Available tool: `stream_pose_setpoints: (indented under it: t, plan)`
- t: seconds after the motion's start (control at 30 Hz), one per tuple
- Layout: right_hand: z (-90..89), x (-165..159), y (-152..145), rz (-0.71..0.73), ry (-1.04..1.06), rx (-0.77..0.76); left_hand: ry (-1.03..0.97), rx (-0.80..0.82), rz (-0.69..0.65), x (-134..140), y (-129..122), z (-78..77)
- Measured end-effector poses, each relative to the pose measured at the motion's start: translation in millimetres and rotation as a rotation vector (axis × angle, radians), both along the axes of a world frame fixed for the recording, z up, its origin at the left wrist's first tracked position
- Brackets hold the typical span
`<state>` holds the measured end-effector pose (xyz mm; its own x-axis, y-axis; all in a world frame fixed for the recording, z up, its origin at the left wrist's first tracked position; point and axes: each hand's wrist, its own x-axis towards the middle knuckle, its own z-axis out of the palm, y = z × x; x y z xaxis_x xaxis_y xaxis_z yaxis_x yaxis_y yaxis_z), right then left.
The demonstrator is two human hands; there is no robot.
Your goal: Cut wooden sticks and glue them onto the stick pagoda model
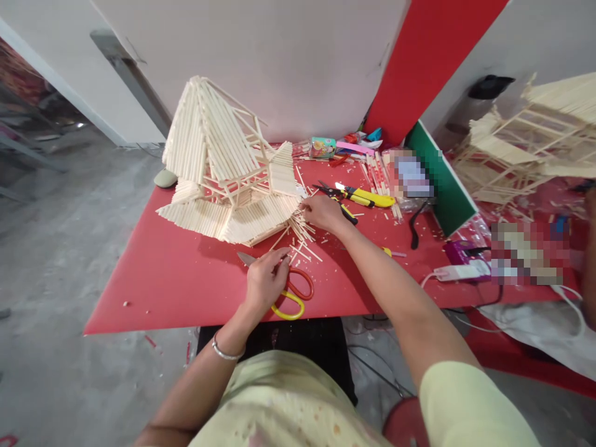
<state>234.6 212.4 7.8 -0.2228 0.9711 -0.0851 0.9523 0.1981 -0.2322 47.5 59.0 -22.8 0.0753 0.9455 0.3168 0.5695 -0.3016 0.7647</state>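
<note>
A model pavilion built of pale wooden sticks (237, 220), with a tall pointed upper roof and a wider lower roof, stands on the red table. At its right edge is my right hand (323, 212), fingers pinched together over a pile of loose sticks (302, 234). What that pinch holds is too small to make out. My left hand (266, 276) is over a pair of scissors (302, 284) with red and yellow handles, hiding their middle; the blade tip sticks out to its left. Its fingers are curled together close to the loose sticks, their grip hidden.
Beyond my right hand lie a yellow utility knife (372, 197) and dark-bladed pliers (347, 214). Wrapped sticks (375, 171) and a green can (322, 148) are behind. A green board (444, 180), a power strip (460, 272) and another stick model (516, 149) stand right.
</note>
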Motion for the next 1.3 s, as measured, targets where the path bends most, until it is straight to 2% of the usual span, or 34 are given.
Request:
stream_pose_setpoints:
  t: [0.23,0.43,0.63,0.83,1.0,1.3]
  plan:
    - [-4.2,-6.2,35.8,0.014,0.040,-0.004,0.030,-0.017,0.015,2.3,4.9,-6.1]
    - [-12.1,-9.5,48.0,0.016,0.052,-0.043,0.032,-0.017,-0.006,7.6,8.5,-4.5]
    - [-16.5,-18.4,58.2,-0.050,0.048,-0.083,0.038,-0.026,-0.003,5.5,7.3,-5.6]
    - [-13.1,-23.1,62.2,-0.074,0.059,-0.089,0.030,-0.033,0.002,5.7,4.0,-6.8]
    - [-12.6,-14.1,63.6,-0.050,0.073,-0.082,0.033,-0.034,-0.007,8.2,0.2,-5.7]
    - [-6.3,-3.0,54.4,0.058,0.075,-0.104,0.005,-0.011,-0.018,7.7,-7.9,-4.4]
